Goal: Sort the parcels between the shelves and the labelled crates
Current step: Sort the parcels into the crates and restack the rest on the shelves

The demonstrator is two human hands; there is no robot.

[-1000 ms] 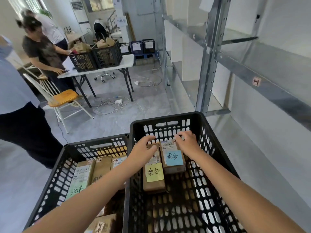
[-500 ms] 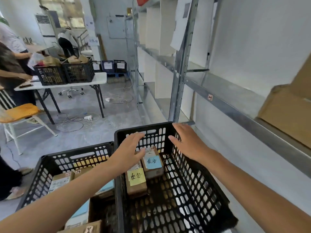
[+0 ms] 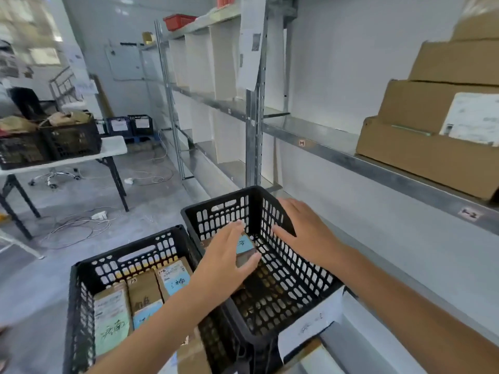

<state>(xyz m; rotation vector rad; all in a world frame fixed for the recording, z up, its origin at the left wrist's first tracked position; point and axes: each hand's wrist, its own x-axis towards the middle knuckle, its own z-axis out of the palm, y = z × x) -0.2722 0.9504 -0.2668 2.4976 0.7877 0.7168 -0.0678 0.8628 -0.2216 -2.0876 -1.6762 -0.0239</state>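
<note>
Two black slatted crates stand side by side in front of me. Inside the right crate [image 3: 216, 205] lies a brown parcel with a blue label [image 3: 245, 244]. My left hand [image 3: 229, 256] lies over this parcel, fingers straight and thumb spread along its near end. My right hand [image 3: 305, 233] hovers at the crate's right wall with flat, straight fingers and holds nothing. The left crate [image 3: 121, 256] holds several parcels, among them one with a green label [image 3: 113, 326] and one with a blue label [image 3: 175, 279]. On the right, brown cardboard boxes [image 3: 432, 149] are stacked on a metal shelf [image 3: 337, 155].
A white paper label [image 3: 310, 325] hangs on the right crate's near end. The shelf upright [image 3: 253, 103] rises just behind that crate. At the left, a white folding table [image 3: 113, 148] carries black crates [image 3: 70, 141] full of parcels. Cables [image 3: 81, 222] lie on the floor.
My view has swung up and right towards the shelves. The left hand has come down from the far rim onto the blue-labelled parcel. The right hand has shifted to the crate's right wall.
</note>
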